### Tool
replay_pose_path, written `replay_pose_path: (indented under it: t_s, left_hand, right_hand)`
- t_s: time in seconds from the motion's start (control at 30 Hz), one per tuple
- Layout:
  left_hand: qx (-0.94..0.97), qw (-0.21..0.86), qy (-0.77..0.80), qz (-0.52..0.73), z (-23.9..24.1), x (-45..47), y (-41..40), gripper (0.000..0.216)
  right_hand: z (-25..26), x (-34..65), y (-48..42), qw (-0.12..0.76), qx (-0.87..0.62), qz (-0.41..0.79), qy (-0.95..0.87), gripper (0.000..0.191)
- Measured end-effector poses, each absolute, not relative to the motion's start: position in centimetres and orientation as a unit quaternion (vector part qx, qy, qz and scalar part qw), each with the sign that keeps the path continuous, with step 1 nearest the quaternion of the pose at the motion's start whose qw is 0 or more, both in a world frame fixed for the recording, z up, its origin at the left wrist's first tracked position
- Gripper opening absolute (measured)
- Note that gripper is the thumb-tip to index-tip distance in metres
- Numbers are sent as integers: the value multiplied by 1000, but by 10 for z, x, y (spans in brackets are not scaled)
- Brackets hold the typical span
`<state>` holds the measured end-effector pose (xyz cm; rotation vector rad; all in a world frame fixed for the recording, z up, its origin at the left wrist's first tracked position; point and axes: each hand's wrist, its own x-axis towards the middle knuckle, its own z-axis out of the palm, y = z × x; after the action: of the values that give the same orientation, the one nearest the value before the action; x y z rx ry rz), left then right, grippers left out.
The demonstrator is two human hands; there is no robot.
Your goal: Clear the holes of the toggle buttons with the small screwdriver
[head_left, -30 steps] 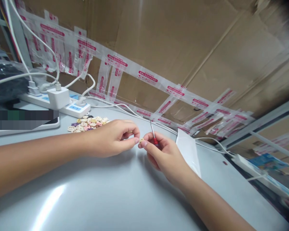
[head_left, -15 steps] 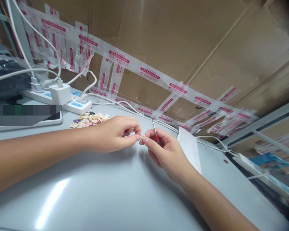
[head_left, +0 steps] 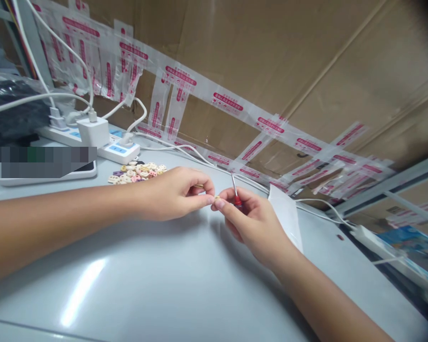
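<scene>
My left hand (head_left: 174,194) and my right hand (head_left: 251,219) meet fingertip to fingertip over the grey table (head_left: 157,280). Between them they pinch a small pale bead (head_left: 217,197). My left fingers also close on something thin and yellowish (head_left: 199,185) that I cannot make out. A small red-handled tool (head_left: 236,192) with a metal tip sticks up out of my right hand. A pile of pastel beads (head_left: 137,172) lies just behind my left wrist.
A white power strip (head_left: 103,147) with a charger and cables sits at the back left, a phone (head_left: 46,170) in front of it. A white sheet (head_left: 288,216) lies right of my right hand. Taped cardboard (head_left: 271,71) walls the back.
Both hands have kept their pinch on the bead; the view has shifted slightly, so everything sits a little right and higher.
</scene>
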<state>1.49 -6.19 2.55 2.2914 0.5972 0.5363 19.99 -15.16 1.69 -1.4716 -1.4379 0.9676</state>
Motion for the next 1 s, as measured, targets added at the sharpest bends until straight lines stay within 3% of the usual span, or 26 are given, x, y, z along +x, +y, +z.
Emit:
replay_pose_path:
  t_s: [0.43,1.0]
  left_hand:
    - [823,445,307,175,36,12,-63,26]
    - [804,500,258,192,23,16,-57,26]
  right_hand:
    - [20,201,-150,457,-578,446,-508,23]
    - [21,198,-153,449,-552,477,-516,24]
